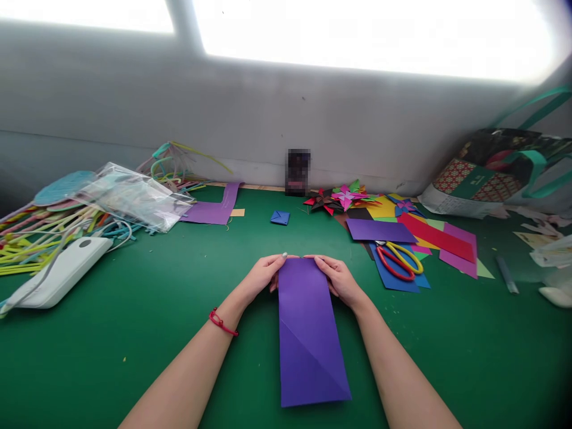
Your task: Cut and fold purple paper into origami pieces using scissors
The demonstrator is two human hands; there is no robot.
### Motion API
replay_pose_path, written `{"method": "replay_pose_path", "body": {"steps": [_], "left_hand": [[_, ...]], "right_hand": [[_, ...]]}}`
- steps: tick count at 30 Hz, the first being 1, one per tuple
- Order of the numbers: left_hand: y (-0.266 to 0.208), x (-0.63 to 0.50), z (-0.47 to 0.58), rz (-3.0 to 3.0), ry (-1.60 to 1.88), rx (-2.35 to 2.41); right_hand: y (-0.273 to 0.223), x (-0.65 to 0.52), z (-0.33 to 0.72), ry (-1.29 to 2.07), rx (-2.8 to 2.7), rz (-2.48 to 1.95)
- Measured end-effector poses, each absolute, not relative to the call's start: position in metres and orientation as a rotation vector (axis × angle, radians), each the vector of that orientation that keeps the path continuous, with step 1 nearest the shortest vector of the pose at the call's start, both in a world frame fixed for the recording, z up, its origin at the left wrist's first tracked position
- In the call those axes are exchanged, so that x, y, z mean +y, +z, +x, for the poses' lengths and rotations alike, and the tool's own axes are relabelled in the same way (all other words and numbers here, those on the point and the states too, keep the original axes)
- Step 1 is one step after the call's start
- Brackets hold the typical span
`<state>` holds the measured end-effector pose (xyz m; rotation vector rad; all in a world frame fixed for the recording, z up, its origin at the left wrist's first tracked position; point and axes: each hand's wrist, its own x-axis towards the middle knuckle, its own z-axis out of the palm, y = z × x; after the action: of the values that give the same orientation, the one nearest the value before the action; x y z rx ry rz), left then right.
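A long strip of purple paper [310,333] runs toward me over the green table, a slanting crease crossing its near half. My left hand [267,273] pinches its far left corner, thumb on top and fingers partly hidden beneath. At the far right corner, my right hand [337,277] grips the sheet the same way. A small folded blue paper piece [280,218] lies beyond my hands. Scissors [400,261] with red and yellow handles rest to the right, partly under another purple strip [379,230].
Coloured paper sheets [462,250] and folded paper flowers [346,195] lie at the back right, near a patterned bag [478,173]. On the left are a white device [60,273] with a cord, pipe cleaners [27,238] and a clear plastic bag [134,193]. Purple scrap [208,213] sits behind.
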<state>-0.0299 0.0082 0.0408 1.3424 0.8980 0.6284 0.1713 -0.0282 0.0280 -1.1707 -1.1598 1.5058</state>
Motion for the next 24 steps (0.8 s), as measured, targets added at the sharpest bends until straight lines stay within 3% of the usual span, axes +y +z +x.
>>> {"method": "replay_pose_path", "body": {"steps": [24], "left_hand": [[0.035,0.003,-0.027,1.317,0.508,0.874]], "right_hand": [[0.023,-0.026,0.172,1.370,-1.067,-1.176]]}}
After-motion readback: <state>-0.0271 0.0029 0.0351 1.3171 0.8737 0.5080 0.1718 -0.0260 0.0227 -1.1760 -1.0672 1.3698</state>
